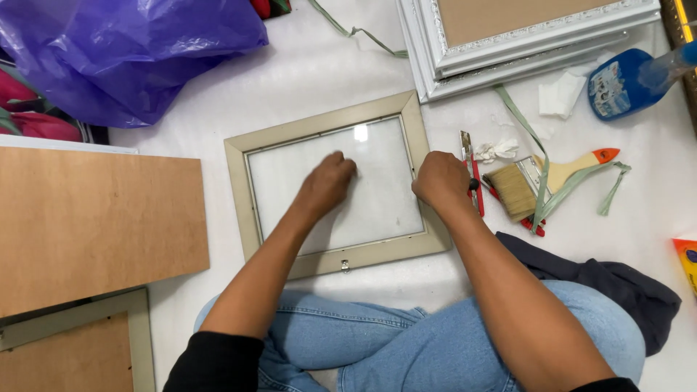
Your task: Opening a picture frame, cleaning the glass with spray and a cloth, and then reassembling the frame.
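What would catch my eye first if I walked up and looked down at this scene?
Probably the beige picture frame lying flat in the middle of the white floor, with the left hand on its glass and the right hand at its right edge. Next, the purple plastic bag at top left.

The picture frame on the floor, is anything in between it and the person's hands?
No. The left hand rests right on the glass pane of the picture frame, and the right hand sits on the frame's right edge. Nothing visible lies between them.
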